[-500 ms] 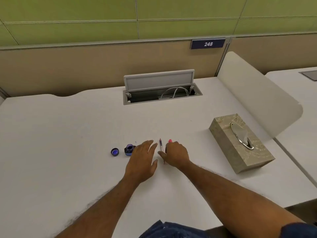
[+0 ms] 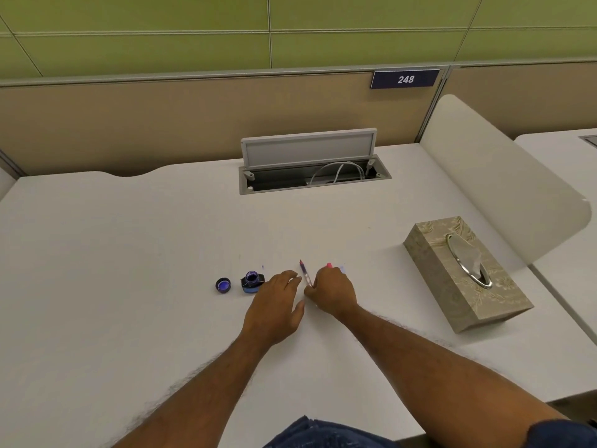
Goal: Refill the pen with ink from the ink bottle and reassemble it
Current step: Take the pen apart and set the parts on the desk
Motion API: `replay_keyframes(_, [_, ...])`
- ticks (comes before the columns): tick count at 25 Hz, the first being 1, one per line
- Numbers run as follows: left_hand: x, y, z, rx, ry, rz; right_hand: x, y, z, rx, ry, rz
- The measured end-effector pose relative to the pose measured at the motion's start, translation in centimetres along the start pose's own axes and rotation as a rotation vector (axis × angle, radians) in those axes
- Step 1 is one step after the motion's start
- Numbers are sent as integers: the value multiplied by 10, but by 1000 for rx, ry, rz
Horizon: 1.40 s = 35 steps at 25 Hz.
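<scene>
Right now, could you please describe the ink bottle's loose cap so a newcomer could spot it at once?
Start on the white desk and find the person's left hand. Just left of it stands the open ink bottle, and the cap lies beyond that, leftmost and apart. Unlike the taller bottle, it is a low, dark ring with a blue inside.

From my remote seat, I read this as an open-plan office workstation. A white desk [image 2: 129,253] fills the centre of the frame, backed by a tan partition panel [image 2: 161,124] with green wall panels [image 2: 193,27] above it across the top. At upper right, a dark blue plate numbered 248 [image 2: 405,79] marks the seat. A flip-up cable hatch [image 2: 310,163] stands open at centre, white cables [image 2: 339,171] coiled inside. A frosted curved divider [image 2: 484,176] at right separates a neighbouring desk [image 2: 562,163]. A patterned tissue box [image 2: 465,273] sits at right.
</scene>
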<state>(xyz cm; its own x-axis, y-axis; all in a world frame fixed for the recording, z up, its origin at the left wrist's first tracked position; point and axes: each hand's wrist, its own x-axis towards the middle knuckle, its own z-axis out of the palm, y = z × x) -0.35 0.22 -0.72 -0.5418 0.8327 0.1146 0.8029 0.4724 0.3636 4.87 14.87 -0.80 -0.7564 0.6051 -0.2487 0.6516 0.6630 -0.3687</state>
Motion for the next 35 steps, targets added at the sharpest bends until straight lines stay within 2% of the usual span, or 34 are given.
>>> replay_keyframes(5, [10, 6, -5, -146, 114, -74, -18, -2, -24, 220, 72, -18])
replay_keyframes(6, [14, 9, -7, -262, 147, -145, -22, -2, -29, 253, 93, -21])
replay_keyframes(8, [25, 17, -19, -654, 160, -350, -31, -1, -37, 317, 130, -45])
replay_keyframes(10, [36, 23, -32, -1083, 85, -535, -40, 0, -38, 347, 148, -109])
replay_keyframes(12, [36, 24, -40, -1265, 45, -571, -48, 0, -37, 352, 175, -170])
replay_keyframes(16, [26, 19, -44, -1312, 20, -507, -57, 0, -34, 415, 192, -225])
replay_keyframes(19, [21, 20, -44, -1353, 9, -508, -64, 0, -37, 514, 85, -243])
replay_keyframes(21, [17, 21, -42, -1395, -14, -506, -67, -3, -41, 841, -148, -212])
replay_keyframes(23, [14, 22, -42, -1414, -38, -491, -70, -8, -44, 1238, -409, -87])
replay_keyframes(25, [10, 23, -42, -1422, -37, -475, -72, -12, -44, 1453, -522, 15])
replay_keyframes(29, [5, 24, -42, -1436, 51, -428, -75, -17, -38, 1515, -492, 21])
replay_keyframes(35, [2, 25, -43, -1388, 163, -440, -76, -25, -30, 1446, -321, -39])
